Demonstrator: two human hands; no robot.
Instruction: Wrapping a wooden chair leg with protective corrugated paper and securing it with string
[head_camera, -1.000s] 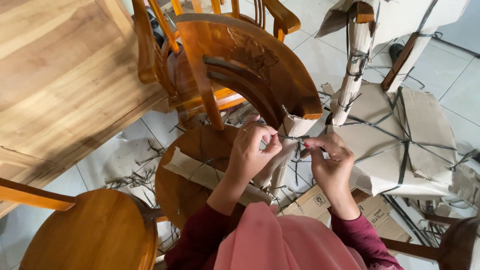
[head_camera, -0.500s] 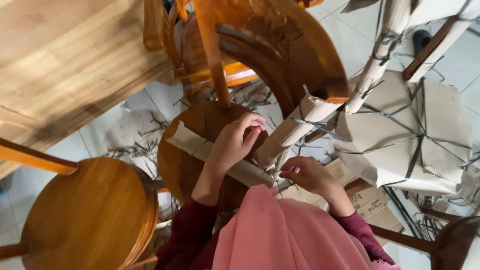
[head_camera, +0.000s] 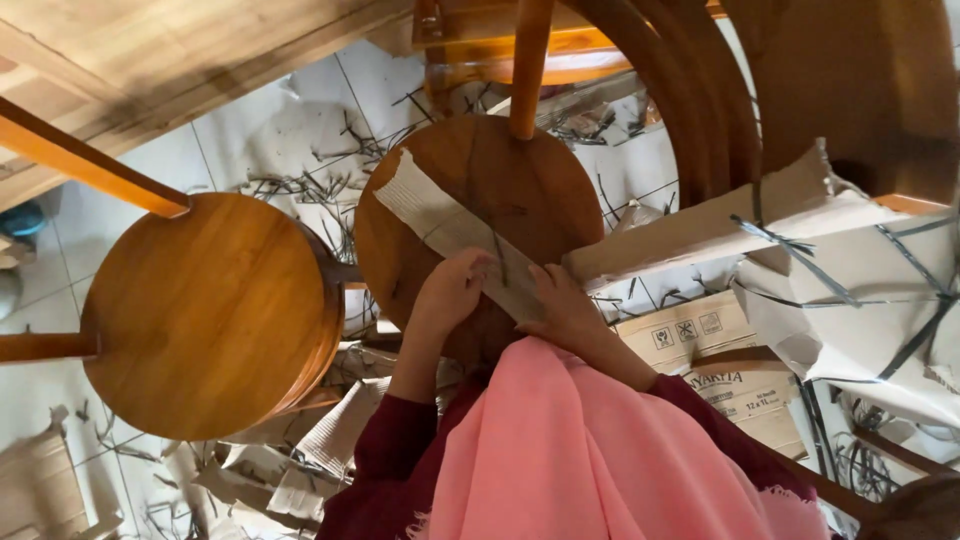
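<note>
Both hands, left hand (head_camera: 450, 292) and right hand (head_camera: 562, 305), rest on a cardboard strip (head_camera: 455, 232) lying across a round wooden seat (head_camera: 535, 190), hemmed in on most sides. A wooden leg (head_camera: 528, 62) rises from the seat's far edge, and a wrapped chair leg (head_camera: 720, 225) crosses just right of the right hand. A second round stool (head_camera: 205, 315) stands close on the left, with a narrow gap between the two seats. Bare seat wood stays free beyond the strip. The tiled floor (head_camera: 300, 130) is littered with cut strapping (head_camera: 310, 185) and torn cardboard (head_camera: 330, 440).
</note>
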